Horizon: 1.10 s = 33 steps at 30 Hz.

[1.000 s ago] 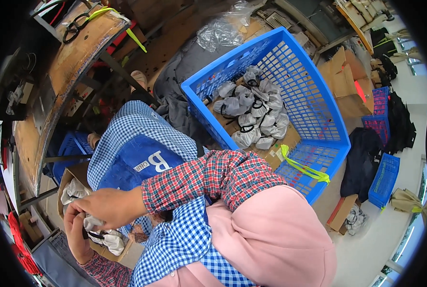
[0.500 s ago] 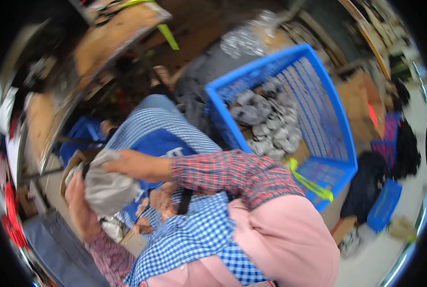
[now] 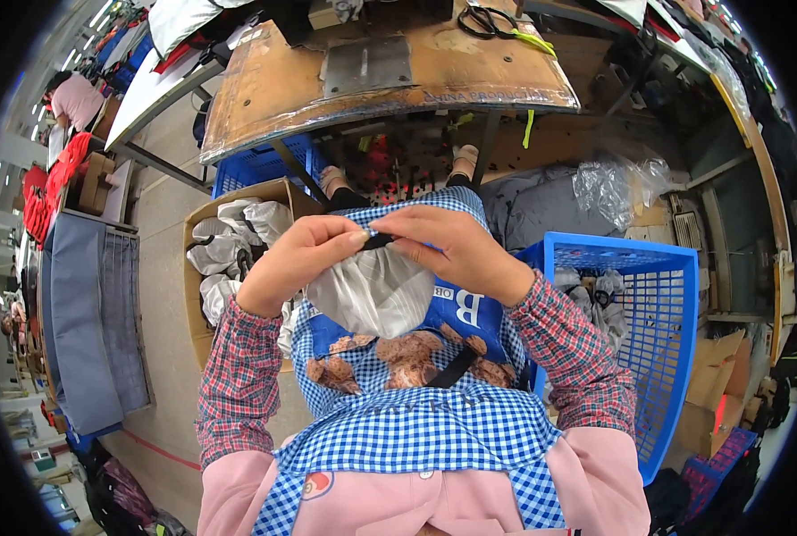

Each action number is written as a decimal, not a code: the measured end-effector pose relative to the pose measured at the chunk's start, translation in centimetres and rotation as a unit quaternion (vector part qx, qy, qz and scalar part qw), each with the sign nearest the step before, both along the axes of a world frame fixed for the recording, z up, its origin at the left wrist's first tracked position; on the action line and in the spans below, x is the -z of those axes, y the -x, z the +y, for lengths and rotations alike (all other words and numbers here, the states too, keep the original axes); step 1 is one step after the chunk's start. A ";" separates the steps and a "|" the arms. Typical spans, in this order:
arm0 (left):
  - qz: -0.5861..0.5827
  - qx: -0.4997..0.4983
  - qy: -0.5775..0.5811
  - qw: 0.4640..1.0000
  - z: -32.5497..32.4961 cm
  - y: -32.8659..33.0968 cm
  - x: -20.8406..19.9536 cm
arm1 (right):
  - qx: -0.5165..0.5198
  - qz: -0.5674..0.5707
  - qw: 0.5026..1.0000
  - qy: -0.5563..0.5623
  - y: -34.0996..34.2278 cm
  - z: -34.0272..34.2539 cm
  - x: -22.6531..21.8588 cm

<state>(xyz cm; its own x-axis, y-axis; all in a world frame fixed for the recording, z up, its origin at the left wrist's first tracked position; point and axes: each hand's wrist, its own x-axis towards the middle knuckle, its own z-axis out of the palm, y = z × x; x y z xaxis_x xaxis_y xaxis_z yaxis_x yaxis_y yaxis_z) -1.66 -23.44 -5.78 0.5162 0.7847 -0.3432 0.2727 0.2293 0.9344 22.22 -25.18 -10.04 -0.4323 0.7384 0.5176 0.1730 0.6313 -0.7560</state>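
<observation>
Over my lap, my left hand point(image 3: 302, 259) and my right hand point(image 3: 452, 248) pinch the black edge band of a light grey fabric piece point(image 3: 372, 297). It hangs below my fingers in a rounded, pouch-like shape; its exact kind is unclear. The fingertips of both hands almost meet at the band. To the left, an open cardboard box point(image 3: 196, 308) holds several similar grey pieces point(image 3: 229, 243) with black bands. At my right stands a blue plastic basket point(image 3: 683, 357) with more grey pieces point(image 3: 606, 308) inside, partly hidden by its rim and my sleeve.
Ahead is a worn wooden worktable point(image 3: 282, 98) with black-handled scissors point(image 3: 488, 22) on it. Beneath the table sits a blue crate point(image 3: 264, 165). Clear plastic wrap point(image 3: 613, 188) lies on dark grey material behind the basket. Grey sheeting point(image 3: 81, 313) covers something far left.
My view has swung from the basket side to face the worktable. Both hands have come together on the fabric piece's black band, now in front of my lap.
</observation>
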 end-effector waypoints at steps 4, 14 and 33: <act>-0.037 0.046 0.063 0.996 0.5 0.2 0.4 | -0.057 -0.065 0.996 -0.016 -0.1 0.7 -1.3; 0.182 0.129 -0.297 0.929 -0.5 -2.1 -0.9 | 0.006 -0.064 0.998 -0.014 0.6 1.0 -1.0; 0.019 -0.046 -0.078 0.996 14.9 -1.1 -5.5 | 0.167 0.028 0.982 -0.081 2.5 12.1 -4.4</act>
